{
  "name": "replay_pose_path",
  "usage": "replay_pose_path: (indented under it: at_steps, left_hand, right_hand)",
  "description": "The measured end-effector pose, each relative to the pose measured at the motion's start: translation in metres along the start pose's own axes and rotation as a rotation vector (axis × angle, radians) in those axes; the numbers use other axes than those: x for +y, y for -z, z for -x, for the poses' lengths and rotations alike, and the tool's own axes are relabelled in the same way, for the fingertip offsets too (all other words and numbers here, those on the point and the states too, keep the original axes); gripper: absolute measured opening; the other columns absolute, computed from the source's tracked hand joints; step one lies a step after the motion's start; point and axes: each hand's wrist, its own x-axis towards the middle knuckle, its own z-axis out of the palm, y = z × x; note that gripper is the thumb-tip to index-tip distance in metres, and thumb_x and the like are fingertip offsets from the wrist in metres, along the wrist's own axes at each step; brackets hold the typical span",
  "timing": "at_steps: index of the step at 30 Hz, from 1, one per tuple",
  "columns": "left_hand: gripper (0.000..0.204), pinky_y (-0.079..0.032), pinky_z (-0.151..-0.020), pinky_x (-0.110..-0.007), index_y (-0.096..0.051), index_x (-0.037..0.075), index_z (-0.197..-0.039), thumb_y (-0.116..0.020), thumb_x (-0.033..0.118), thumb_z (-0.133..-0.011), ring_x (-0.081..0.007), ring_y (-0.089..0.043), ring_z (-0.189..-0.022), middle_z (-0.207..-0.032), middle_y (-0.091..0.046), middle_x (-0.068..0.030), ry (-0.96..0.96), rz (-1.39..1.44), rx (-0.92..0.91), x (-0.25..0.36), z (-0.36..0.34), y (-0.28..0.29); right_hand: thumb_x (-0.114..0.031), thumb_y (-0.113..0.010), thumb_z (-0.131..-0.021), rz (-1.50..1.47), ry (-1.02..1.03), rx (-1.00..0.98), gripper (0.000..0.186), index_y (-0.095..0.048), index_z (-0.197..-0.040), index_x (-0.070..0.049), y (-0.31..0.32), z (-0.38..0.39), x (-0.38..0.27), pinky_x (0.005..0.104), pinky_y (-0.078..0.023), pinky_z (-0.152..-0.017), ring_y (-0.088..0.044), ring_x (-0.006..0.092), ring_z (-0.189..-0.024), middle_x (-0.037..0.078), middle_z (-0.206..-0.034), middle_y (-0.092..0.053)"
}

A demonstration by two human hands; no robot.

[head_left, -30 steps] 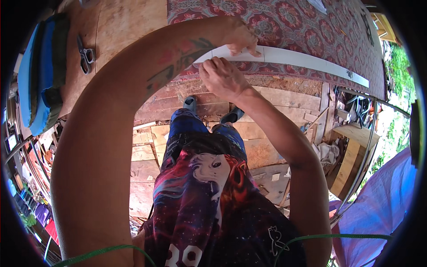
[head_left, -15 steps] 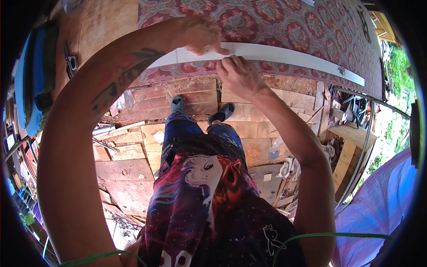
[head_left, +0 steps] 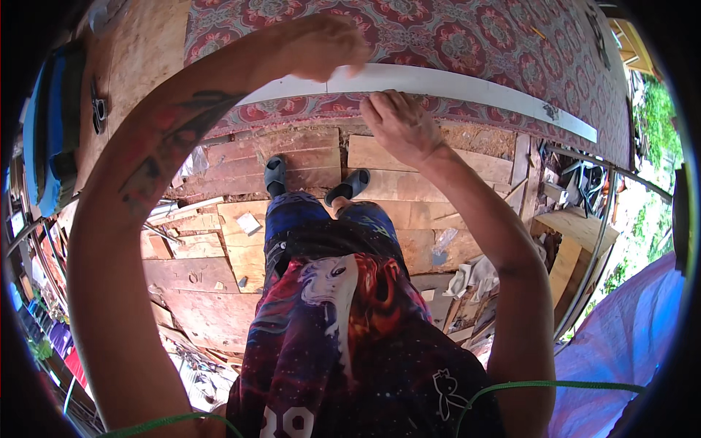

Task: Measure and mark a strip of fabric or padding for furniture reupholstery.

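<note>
A long white strip lies along the near part of red-grey patterned fabric. My left hand arches over the strip, smeared by motion, so its fingers are unclear. My right hand rests at the strip's near edge with curled fingers; whatever they grip is hidden. To the left, dark-handled scissors lie on a bare wooden board, beside a stack of blue and dark green pieces.
My sandalled feet stand on patchwork plywood flooring strewn with scraps. At the right are a wooden box, metal rails and a blue tarp. Loose clutter fills the far left.
The view has shifted, with the scissors and feet appearing farther left. My right hand has slid rightward along the strip, and my left hand has lifted slightly, now blurred.
</note>
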Motion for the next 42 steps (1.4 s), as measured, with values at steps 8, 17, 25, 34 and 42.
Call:
replay_pose_path:
  at_steps: [8, 17, 25, 34, 42]
  left_hand:
    - [0.072, -0.048, -0.112, -0.041, -0.062, 0.032, -0.139, -0.081, 0.006, -0.075, -0.0249, -0.056, -0.133, -0.143, -0.061, -0.0031, -0.098, 0.013, 0.287, 0.03, -0.07, 0.007]
    - [0.094, -0.043, -0.118, -0.044, -0.042, 0.046, -0.152, -0.082, 0.008, -0.075, -0.0251, -0.049, -0.14, -0.149, -0.055, -0.0017, -0.005, -0.084, -0.106, 0.044, -0.091, 0.032]
    - [0.101, -0.028, -0.126, -0.046, -0.032, 0.046, -0.157, -0.082, 0.01, -0.077, -0.0232, -0.039, -0.149, -0.159, -0.046, -0.0009, 0.055, -0.107, -0.152, 0.056, -0.094, 0.034]
    - [0.105, -0.025, -0.128, -0.047, -0.032, 0.04, -0.158, -0.083, 0.009, -0.073, -0.0234, -0.034, -0.152, -0.165, -0.035, 0.0007, -0.075, -0.088, -0.07, 0.045, -0.096, 0.028]
    - [0.08, -0.027, -0.127, -0.043, -0.05, 0.03, -0.15, -0.083, 0.015, -0.078, -0.0236, -0.034, -0.152, -0.162, -0.04, -0.0075, -0.233, -0.07, 0.018, 0.045, -0.159, 0.07]
  right_hand:
    - [-0.013, -0.067, -0.082, -0.005, -0.007, 0.094, 0.027, -0.067, -0.103, 0.002, -0.015, 0.005, 0.001, 0.0351, -0.057, -0.08, -0.06, 0.0237, -0.093, 0.011, -0.098, -0.055]
    - [-0.012, -0.069, -0.083, 0.13, -0.055, -0.101, 0.02, -0.069, -0.099, 0.001, 0.004, 0.045, 0.031, 0.0384, -0.059, -0.083, -0.063, 0.0265, -0.099, 0.014, -0.102, -0.056]
    - [-0.011, -0.069, -0.083, 0.026, -0.029, -0.049, 0.023, -0.071, -0.1, 0.004, 0.022, 0.089, 0.078, 0.0365, -0.059, -0.08, -0.063, 0.0246, -0.092, 0.013, -0.098, -0.058]
    - [-0.013, -0.068, -0.082, 0.149, -0.103, -0.188, 0.018, -0.069, -0.091, 0.002, 0.032, 0.115, 0.092, 0.0369, -0.058, -0.077, -0.061, 0.0243, -0.093, 0.011, -0.097, -0.056]
    - [-0.013, -0.067, -0.082, 0.089, -0.114, -0.18, 0.023, -0.065, -0.101, -0.001, 0.058, 0.153, 0.135, 0.0363, -0.057, -0.085, -0.062, 0.023, -0.097, 0.01, -0.105, -0.054]
